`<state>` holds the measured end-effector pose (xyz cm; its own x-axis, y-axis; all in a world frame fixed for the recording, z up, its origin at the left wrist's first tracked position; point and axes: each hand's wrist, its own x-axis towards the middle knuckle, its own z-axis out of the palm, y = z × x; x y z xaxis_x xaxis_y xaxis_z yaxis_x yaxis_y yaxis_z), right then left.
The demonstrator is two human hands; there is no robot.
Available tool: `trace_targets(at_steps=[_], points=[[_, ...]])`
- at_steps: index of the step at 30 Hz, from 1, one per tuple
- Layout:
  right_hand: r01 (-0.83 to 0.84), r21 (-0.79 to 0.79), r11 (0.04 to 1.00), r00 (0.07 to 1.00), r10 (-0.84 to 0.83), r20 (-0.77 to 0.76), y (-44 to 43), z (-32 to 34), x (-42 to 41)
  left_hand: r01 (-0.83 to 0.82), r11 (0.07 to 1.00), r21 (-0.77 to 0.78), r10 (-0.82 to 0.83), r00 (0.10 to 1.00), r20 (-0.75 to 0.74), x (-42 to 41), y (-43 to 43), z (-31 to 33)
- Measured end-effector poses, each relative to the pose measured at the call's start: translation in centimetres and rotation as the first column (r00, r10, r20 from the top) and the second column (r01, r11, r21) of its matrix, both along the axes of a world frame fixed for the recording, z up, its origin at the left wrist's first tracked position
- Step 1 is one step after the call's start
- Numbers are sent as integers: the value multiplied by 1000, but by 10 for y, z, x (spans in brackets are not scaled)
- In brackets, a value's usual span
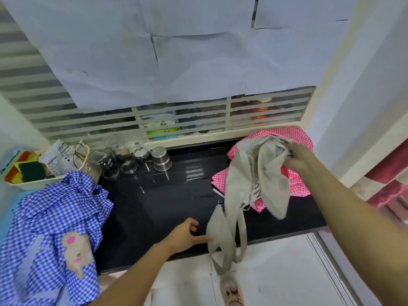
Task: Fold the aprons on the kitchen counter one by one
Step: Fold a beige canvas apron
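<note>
A grey apron (242, 182) hangs crumpled from my right hand (298, 157), which grips its top above the right side of the black counter (159, 202). Its straps dangle past the counter's front edge. My left hand (185, 235) touches the apron's lower hanging part with fingers partly curled; whether it grips the cloth is unclear. Under the grey apron lies a pink checked apron (295, 186). A blue checked apron (55, 228) with a bear patch lies bunched at the left end.
At the back of the counter stand glass jars (114, 160) and a steel cup (162, 159). A tray with sponges (24, 171) and a packet sits at the back left. White floor tiles and a foot show below the counter edge.
</note>
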<state>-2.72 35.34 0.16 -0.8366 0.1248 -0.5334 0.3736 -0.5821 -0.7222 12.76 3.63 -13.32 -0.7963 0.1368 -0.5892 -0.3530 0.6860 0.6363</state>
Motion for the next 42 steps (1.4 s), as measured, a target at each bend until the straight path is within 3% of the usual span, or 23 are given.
trace_targets(at_steps=[4, 7, 9, 11, 13, 14, 15, 17, 20, 22, 25, 27, 29, 32, 34, 37, 40, 42], points=[[165, -236, 958, 985, -149, 83, -9, -18, 0, 26, 985, 170, -36, 997, 62, -3, 55, -2], [222, -430, 875, 970, -242, 8, -7, -15, 0, -141, 989, 36, 141, 990, 14, -16, 68, -16], [228, -538, 811, 941, -327, -93, 1, -5, 5, -296, 949, 106, 292, 955, 56, -29, 66, -15], [224, -422, 878, 935, -315, -160, 5, 7, 13, -410, 881, 238, 388, 912, 134, -45, 63, -2], [234, 83, 969, 952, -211, -222, -1, 10, 22, -484, 792, 371, 440, 875, 202, -62, 61, 22], [235, 398, 887, 958, -141, -249, -6, 7, 29, -503, 751, 428, 448, 864, 229, -69, 62, 37], [225, 614, 757, 953, -41, -299, -15, 4, 39, -510, 720, 471, 447, 860, 247, -75, 62, 51], [103, 777, 621, 903, 269, -335, -37, -3, 55, -499, 673, 546, 442, 863, 244, -86, 64, 79], [-301, 842, 449, 762, 643, -71, -70, -13, 73, -448, 633, 632, 410, 886, 217, -94, 67, 112], [-382, 818, 430, 737, 675, -10, -87, -13, 77, -323, 691, 647, 328, 937, 117, -94, 66, 130], [-290, 778, 558, 807, 579, -114, -96, 3, 74, -26, 847, 531, 121, 982, -146, -93, 56, 156], [-284, 671, 685, 828, 528, -189, -95, 20, 72, 26, 907, 421, 89, 964, -251, -92, 46, 168], [-266, 620, 738, 821, 511, -255, -93, 36, 70, -10, 941, 338, 139, 923, -358, -89, 35, 181], [-176, 685, 707, 824, 487, -291, -87, 61, 68, -94, 915, 392, 279, 850, -447, -80, 17, 198], [-144, 723, 676, 808, 501, -308, -86, 83, 70, -149, 863, 483, 382, 819, -429, -75, 6, 209], [-107, 810, 577, 722, 605, -335, -90, 117, 76, -218, 806, 551, 502, 745, -439, -69, -9, 232], [131, 873, 469, 677, 601, -424, -91, 156, 82, -234, 752, 616, 604, 617, -504, -59, -21, 267], [310, 890, 335, 663, 594, -455, -88, 180, 81, -233, 766, 599, 611, 551, -568, -54, -24, 292]])
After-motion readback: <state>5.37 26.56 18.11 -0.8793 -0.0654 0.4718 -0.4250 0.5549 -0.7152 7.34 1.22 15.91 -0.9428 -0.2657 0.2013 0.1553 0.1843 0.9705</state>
